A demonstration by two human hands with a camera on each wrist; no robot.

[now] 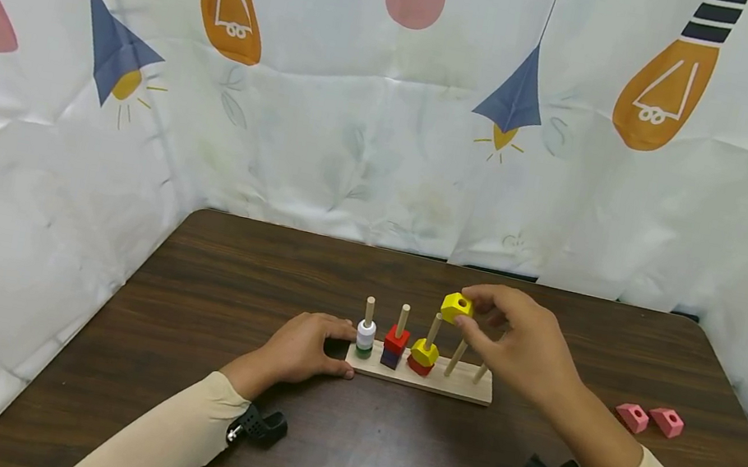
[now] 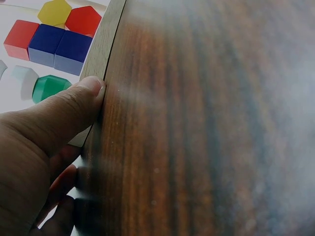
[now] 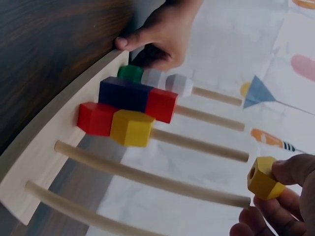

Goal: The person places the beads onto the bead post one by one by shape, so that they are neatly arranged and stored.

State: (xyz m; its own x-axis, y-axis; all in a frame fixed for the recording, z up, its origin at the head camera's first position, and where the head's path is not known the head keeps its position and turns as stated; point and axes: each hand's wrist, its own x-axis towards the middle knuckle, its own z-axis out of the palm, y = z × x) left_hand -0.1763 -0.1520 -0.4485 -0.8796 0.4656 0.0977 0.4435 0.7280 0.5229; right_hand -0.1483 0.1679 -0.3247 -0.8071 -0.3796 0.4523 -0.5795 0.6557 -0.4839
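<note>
Several upright pegs rise from a wooden peg board on the table. My left hand holds its left end, thumb on the front edge. Between the thumb and fingers of my right hand is a yellow hexagonal block with a hole, raised near the top of the middle peg. That peg carries a red block below a yellow block. On the leftmost peg, white blocks sit over a green one. Dark blue blocks lie under a red block on the peg beside it.
Two pink blocks with holes lie on the dark wooden table, right of my right forearm. The two rightmost pegs bear no blocks. A patterned white cloth hangs behind the table.
</note>
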